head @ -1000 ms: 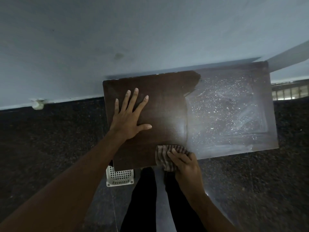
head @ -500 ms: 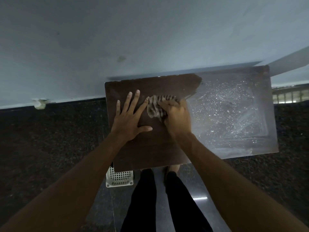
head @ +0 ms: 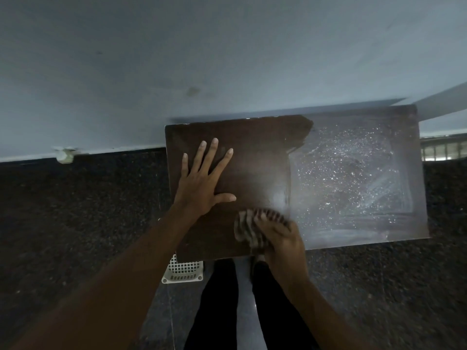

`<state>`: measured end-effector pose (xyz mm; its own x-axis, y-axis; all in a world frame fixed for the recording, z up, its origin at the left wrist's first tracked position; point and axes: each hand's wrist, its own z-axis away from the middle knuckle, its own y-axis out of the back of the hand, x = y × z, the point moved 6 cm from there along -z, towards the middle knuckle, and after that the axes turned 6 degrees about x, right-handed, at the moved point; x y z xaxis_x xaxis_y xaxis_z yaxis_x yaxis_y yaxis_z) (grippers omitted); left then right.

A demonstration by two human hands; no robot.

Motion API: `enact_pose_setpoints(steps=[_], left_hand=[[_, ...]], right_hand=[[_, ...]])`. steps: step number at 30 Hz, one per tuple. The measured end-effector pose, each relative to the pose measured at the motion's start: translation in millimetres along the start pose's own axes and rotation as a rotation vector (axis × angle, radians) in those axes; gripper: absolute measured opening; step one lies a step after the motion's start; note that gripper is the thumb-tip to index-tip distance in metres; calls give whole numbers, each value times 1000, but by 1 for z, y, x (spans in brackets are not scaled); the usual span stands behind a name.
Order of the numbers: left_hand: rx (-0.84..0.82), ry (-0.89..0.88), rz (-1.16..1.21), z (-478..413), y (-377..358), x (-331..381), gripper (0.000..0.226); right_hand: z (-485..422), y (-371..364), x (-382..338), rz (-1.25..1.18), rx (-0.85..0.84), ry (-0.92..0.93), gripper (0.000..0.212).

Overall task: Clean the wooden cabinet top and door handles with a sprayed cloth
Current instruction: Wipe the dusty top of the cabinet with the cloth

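1. Dark speckled floor [head: 75, 223] lies beneath us
2. Our right hand [head: 283, 243] clutches the cloth [head: 246, 231] at the near edge of the cabinet top [head: 257, 152]; soft, light, best held bunched, we judge
3. Our left hand [head: 202, 188] lies flat beyond, fingers spread

Both forearms, the left [head: 113, 286] and the right [head: 318, 309], are bare, with no sleeve showing. The left hand [head: 202, 188] has short nails; the right hand [head: 280, 238] is blurred. Plain black trousers [head: 219, 311] cover both legs.
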<state>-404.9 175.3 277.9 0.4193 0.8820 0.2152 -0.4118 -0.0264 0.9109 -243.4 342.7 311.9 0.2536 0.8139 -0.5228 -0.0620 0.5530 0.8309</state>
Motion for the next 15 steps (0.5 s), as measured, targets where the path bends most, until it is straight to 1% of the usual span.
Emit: enact_pose_setpoints(steps=[2, 3, 6, 8, 10, 11, 13, 15], left_hand=[[2, 4, 2, 0, 1, 1, 112], [0, 10, 3, 0, 1, 1, 112], [-1, 32, 2, 0, 3, 3, 114], [6, 45, 1, 0, 5, 5, 118], [13, 84, 3, 0, 6, 6, 126], [10, 114, 8, 0, 6, 5, 133], [9, 210, 42, 1, 6, 0, 146], [20, 324, 105, 3, 7, -8, 154]], right_hand=[[-45, 10, -13, 19, 32, -4, 69], [-72, 15, -20, 40, 43, 1, 71], [-159, 23, -31, 113, 98, 16, 60], [-200, 26, -43, 137, 150, 52, 48], [-210, 30, -55, 166, 162, 43, 39], [-205, 29, -59, 170, 147, 16, 40], [-178, 21, -68, 124, 119, 19, 45], [-142, 2, -84, 63, 39, 129, 46]])
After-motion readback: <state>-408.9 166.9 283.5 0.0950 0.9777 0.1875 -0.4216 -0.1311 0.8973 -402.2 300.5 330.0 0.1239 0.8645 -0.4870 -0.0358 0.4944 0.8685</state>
